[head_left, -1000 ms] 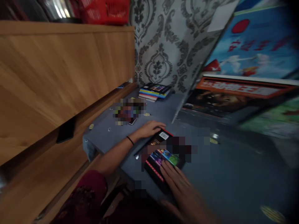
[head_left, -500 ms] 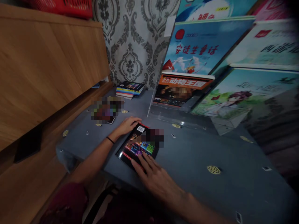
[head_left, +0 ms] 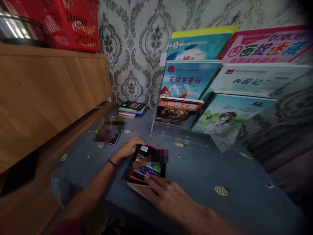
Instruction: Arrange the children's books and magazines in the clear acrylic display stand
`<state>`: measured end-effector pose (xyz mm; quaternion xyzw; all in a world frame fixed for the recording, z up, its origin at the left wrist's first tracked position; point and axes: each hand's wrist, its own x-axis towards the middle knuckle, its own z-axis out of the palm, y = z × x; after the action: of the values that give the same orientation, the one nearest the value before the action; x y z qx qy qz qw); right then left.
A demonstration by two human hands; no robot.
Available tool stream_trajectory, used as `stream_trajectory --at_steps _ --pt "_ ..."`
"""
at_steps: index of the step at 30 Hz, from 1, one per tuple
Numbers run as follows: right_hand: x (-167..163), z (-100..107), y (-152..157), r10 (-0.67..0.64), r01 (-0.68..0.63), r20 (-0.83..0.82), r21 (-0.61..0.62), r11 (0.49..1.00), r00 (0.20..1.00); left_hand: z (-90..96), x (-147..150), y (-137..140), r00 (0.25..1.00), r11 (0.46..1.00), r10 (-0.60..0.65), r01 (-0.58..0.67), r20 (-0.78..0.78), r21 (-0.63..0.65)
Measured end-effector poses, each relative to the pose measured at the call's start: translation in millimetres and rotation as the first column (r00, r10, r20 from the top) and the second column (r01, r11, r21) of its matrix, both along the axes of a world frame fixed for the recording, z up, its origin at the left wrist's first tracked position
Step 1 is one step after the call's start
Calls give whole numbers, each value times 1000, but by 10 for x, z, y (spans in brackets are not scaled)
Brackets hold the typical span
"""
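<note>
A dark paperback book (head_left: pixel 156 168) with a barcode and rows of small colourful pictures lies on the cloth-covered table, partly blurred by mosaic patches. At its far left corner rests my left hand (head_left: pixel 129 147), fingers stretched out along the edge, its thumb hidden. My right hand (head_left: pixel 168 192) is at the near edge, fingertips on the cover and thumb along the pale page edge, which shows below the cover. Farther left lies another pixelated book (head_left: pixel 113 141), apart from both hands.
Behind, a small stack of books (head_left: pixel 132 109) stands near the patterned wall. A clear display rack (head_left: pixel 168 133) holds several picture books (head_left: pixel 188 80) at the back right. To the left is a wooden cabinet (head_left: pixel 53 81) bearing a red basket (head_left: pixel 81 29) and a metal bowl (head_left: pixel 19 27).
The view has tilted up, so the table sits lower and more of the rack and basket shows. The book's near page edge has come into sight by my right thumb. My left hand stays at the far corner.
</note>
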<state>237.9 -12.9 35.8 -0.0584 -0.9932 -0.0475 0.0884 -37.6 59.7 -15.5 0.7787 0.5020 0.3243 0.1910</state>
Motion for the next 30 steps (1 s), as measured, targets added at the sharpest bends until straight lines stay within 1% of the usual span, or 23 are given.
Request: stream_trajectory --at_steps 3,4,6,8,10,11,12,13,14,15,16,17,18,19,20,21,22,23,25,26,27,29,30 --pt "81 307 170 -41 35 -43 -121 992 998 -26 -27 -21 997 999 -46 47 69 -17" --pt "108 402 236 -76 62 -80 -164 985 994 -32 -29 -25 993 998 -53 56 105 -24" --pt "158 560 376 -163 109 -208 -252 962 964 -26 -19 -27 978 997 -42 55 206 -59" --pt "204 662 514 -261 128 -355 -356 926 898 12 8 -30 942 988 -23 72 334 -135" --pt "252 699 637 -378 127 -479 -476 870 793 79 37 -43 888 970 3 109 461 -217" --pt "275 692 690 -441 113 -525 -542 833 728 117 46 -56 858 961 26 120 513 -248" --pt "296 665 738 -509 92 -552 -613 784 660 155 50 -71 825 956 59 116 563 -270" --pt "314 617 780 -575 56 -559 -687 725 597 188 48 -89 786 953 99 101 611 -285" --pt "328 549 816 -639 10 -545 -757 654 543 216 38 -106 743 952 137 85 656 -295" --pt "337 462 848 -698 -38 -509 -820 571 503 237 20 -121 702 950 168 72 692 -304" --pt "344 357 875 -748 -80 -458 -872 483 480 250 -4 -133 674 947 193 62 713 -314" --pt "349 237 900 -784 -112 -403 -909 401 472 255 -33 -142 671 942 214 50 710 -331" --pt "357 109 922 -803 -130 -353 -934 333 481 255 -64 -148 698 935 228 37 678 -352" --pt "369 -23 944 -807 -133 -316 -948 289 500 250 -95 -151 752 927 230 24 617 -374" --pt "389 -152 967 -801 -117 -289 -956 269 523 244 -122 -152 817 921 216 11 534 -390" --pt "417 -271 992 -796 -80 -272 -958 274 540 239 -142 -152 879 918 192 -5 436 -396" --pt "454 -374 1017 -795 -20 -263 -953 302 547 236 -153 -151 927 924 165 -27 336 -381" --pt "494 -457 1041 -798 58 -260 -937 345 544 237 -156 -151 960 936 144 -54 240 -347" --pt "564 -551 1073 -807 231 -291 -859 457 513 251 -134 -153 988 964 132 -107 86 -244" --pt "577 -563 1073 -799 302 -324 -802 516 507 263 -115 -154 990 972 134 -126 32 -198" --pt "566 -555 1057 -776 346 -361 -741 576 518 275 -92 -155 991 977 133 -133 -7 -169" --pt "446 -504 973 -685 354 -415 -629 692 599 295 -49 -155 992 977 115 -121 -42 -178" --pt "338 -471 909 -615 320 -420 -584 746 667 299 -33 -154 994 974 107 -112 -37 -197"
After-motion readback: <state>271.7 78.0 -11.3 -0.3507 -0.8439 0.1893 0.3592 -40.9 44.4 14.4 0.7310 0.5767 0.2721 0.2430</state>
